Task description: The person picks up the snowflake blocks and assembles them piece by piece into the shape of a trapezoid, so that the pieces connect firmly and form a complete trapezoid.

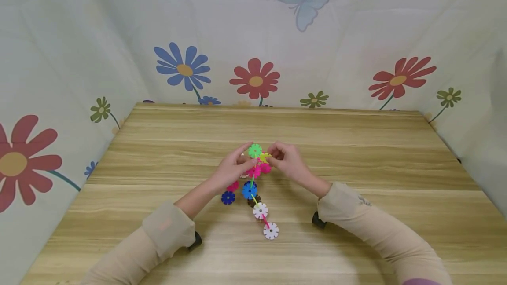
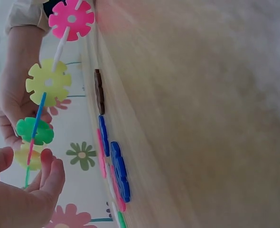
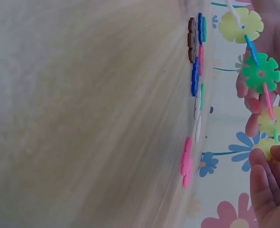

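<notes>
A chain of notched discs joined by thin sticks runs between the hands; in the head view it shows a green disc, a blue disc and a white disc at its near end. My left hand holds the chain between thumb and fingers, at the left. On the right, my right hand pinches a yellow disc. The right wrist view shows the thumb and fingers of this hand on the pale yellow end disc, with a green disc further along.
Loose discs lie flat on the wooden table under and beside the chain, among them a dark blue disc, a brown disc and a pink disc. A cloth with printed flowers surrounds the table's back and sides.
</notes>
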Demonstrator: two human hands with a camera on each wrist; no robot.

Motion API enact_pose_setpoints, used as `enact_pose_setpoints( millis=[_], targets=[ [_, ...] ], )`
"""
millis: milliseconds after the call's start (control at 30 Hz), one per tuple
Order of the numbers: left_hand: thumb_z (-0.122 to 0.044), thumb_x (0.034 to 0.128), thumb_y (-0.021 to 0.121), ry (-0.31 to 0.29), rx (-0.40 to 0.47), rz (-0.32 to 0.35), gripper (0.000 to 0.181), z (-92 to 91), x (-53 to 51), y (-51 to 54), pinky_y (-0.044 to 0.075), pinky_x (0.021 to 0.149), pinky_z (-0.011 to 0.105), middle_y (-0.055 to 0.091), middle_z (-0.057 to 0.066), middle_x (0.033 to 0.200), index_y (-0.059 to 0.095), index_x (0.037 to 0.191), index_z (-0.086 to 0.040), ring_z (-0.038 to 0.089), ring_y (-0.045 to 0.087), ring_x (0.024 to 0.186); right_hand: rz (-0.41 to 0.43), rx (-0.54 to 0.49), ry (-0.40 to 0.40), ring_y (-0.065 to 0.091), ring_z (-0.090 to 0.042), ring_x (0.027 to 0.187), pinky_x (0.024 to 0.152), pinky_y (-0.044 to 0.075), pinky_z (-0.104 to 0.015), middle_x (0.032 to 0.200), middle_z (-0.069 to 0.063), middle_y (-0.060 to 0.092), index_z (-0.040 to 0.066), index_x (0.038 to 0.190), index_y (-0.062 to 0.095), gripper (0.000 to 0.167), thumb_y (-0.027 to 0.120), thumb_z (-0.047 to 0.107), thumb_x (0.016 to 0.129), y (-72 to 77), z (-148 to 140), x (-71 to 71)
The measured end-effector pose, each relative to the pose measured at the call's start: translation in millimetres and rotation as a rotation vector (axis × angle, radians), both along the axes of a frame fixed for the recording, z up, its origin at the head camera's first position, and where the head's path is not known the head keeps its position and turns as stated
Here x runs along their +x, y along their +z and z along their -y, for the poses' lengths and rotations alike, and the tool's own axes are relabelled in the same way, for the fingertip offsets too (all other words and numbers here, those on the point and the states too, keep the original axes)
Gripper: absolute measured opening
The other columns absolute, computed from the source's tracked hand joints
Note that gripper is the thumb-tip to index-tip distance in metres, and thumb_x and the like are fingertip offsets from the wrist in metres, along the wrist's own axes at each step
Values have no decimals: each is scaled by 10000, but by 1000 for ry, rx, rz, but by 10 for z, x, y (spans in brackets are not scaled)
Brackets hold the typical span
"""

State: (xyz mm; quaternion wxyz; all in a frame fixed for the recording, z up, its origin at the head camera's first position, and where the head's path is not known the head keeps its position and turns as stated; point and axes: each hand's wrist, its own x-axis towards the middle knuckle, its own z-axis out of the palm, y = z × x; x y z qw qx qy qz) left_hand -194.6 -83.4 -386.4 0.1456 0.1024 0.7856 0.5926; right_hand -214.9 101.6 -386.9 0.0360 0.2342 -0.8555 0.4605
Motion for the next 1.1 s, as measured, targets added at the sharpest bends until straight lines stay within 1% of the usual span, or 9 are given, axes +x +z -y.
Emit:
enact_pose_setpoints(
  millis=[133,367,400,467,600,700,867,1100],
  targets=[
    [-265,846,592,15,-13,2,607,-11,25,41,508,780,394,617,155,1056,299,1375,-206,192,617,875,-17,16,10,537,-128,617,546,455,-177,718,-125,624,-25,829,611,77,639,-8,759,18,9,15],
    [-199,826,621,52,-52,-32,608,-47,115,191,521,738,395,623,197,1023,334,1357,-125,273,626,865,-29,16,27,542,-116,605,543,465,-176,715,-130,626,-37,832,607,89,638,-23,750,2,31,25],
    [-197,824,623,55,-54,-38,609,-49,115,191,523,732,394,627,199,1013,336,1356,-119,285,627,864,-33,18,25,543,-116,603,543,466,-175,713,-129,627,-37,830,607,88,639,-23,749,2,34,27],
    [-211,819,630,69,-61,-51,617,-47,100,154,527,719,382,633,188,1003,339,1356,-126,280,631,855,-30,21,21,544,-117,602,542,468,-178,713,-124,627,-32,830,606,86,637,-18,751,14,40,42],
    [-245,810,638,100,-80,-81,625,-41,53,52,533,698,346,644,156,999,344,1356,-168,218,641,827,-22,29,10,544,-119,602,539,468,-180,715,-115,630,-19,833,611,77,633,-6,760,34,47,64],
    [-252,813,634,107,-90,-100,620,-41,35,9,536,685,338,649,151,998,347,1357,-170,195,646,814,-20,28,2,541,-118,597,534,467,-179,709,-111,630,-12,829,615,67,630,-6,764,42,52,74],
    [-256,816,631,113,-97,-117,617,-46,32,-3,537,670,341,654,155,991,355,1355,-139,198,653,795,-55,14,-15,545,-114,585,523,466,-171,699,-106,633,-9,814,615,61,634,-16,756,32,70,91],
    [-273,814,632,120,-102,-124,634,-60,46,16,538,656,346,660,149,981,346,1358,-120,208,657,772,-118,-21,-44,574,-130,591,534,480,-156,703,-108,637,-15,802,614,70,634,-40,739,3,105,107]
  ],
)
